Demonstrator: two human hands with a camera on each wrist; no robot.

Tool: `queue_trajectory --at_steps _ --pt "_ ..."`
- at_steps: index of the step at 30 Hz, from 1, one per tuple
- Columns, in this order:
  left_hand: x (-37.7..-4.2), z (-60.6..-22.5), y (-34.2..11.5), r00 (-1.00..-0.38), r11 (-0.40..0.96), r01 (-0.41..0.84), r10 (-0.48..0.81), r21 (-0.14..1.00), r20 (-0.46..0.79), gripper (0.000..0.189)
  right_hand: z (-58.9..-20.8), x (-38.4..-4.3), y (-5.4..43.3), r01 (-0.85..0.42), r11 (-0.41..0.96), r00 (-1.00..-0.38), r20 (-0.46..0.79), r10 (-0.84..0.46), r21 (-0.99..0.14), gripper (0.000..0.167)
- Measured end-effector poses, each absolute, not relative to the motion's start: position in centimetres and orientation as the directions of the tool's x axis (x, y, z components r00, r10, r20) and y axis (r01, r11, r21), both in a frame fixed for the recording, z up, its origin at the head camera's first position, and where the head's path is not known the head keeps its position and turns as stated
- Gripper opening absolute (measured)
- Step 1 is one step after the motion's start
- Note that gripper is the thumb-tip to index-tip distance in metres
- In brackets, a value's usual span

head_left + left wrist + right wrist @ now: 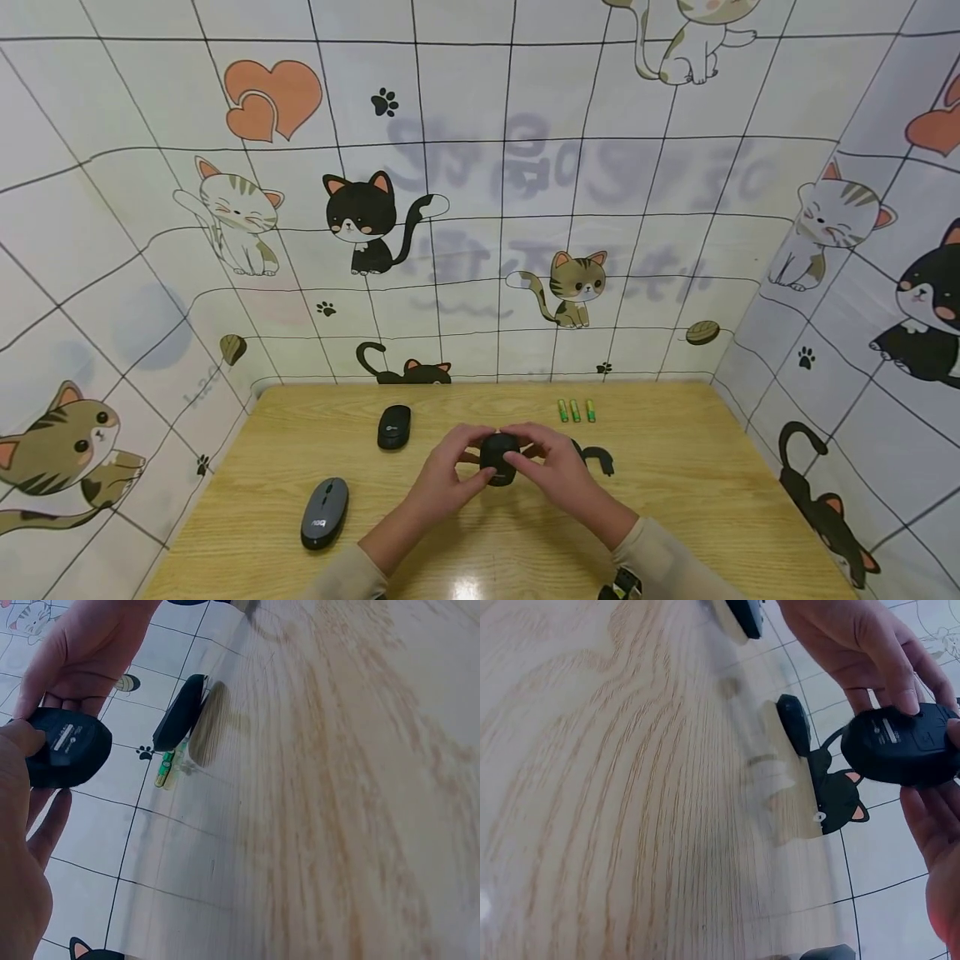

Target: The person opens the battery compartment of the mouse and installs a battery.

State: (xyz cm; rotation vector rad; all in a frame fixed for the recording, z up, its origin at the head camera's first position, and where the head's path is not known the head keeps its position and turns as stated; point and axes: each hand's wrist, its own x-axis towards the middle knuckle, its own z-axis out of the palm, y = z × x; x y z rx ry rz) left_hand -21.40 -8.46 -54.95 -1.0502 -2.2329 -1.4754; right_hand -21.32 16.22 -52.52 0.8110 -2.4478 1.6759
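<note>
Cartoon cats and grid lines are covering the pale walls that are enclosing a light wooden table. At centre, raised clear of the tabletop, I am holding a black computer mouse, its labelled underside facing back toward me. My left hand and right hand are both clamping it, thumbs pressing the near face and fingers curling behind; I judge that this two-sided grip is steadying it while leaving the underside in sight. Just beside my right hand, a black curved piece is lying partly hidden; I cannot tell what it is. Beyond that, three green batteries are sitting in a row, seemingly lined up so they are staying together within reach. Farther left, a second black mouse and, nearer me, a grey mouse are resting apart, presumably set aside to leave the middle for handling.
</note>
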Motion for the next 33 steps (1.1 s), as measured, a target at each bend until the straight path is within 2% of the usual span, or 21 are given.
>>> queue_trajectory --at_steps 5,10,18,25,33 --pt "-20.9 -54.7 -8.2 -0.774 0.175 0.584 0.413 0.792 0.48 0.057 -52.3 -21.2 16.2 -0.356 0.2 -0.883 0.258 -0.391 -0.913 0.031" --pt "-20.5 -54.5 -8.0 -0.829 0.143 0.477 0.401 0.867 0.39 0.059 -51.9 -21.0 16.1 -0.312 0.177 -0.891 0.224 -0.394 -0.933 0.03" --pt "-20.1 -54.2 -7.8 -0.859 0.094 0.392 0.394 0.915 0.327 0.059 -51.7 -20.9 16.0 -0.257 0.173 -0.904 0.173 -0.391 -0.951 0.03" --pt "-19.9 -54.0 -7.8 -0.887 0.056 0.293 0.388 0.955 0.25 0.057 -51.4 -20.5 16.1 -0.313 0.211 -0.894 0.213 -0.394 -0.926 0.042" --pt "-19.8 -54.0 -7.8 -0.9 0.019 0.223 0.389 0.975 0.199 0.055 -51.3 -20.2 16.4 -0.317 0.204 -0.884 0.211 -0.417 -0.926 0.044"
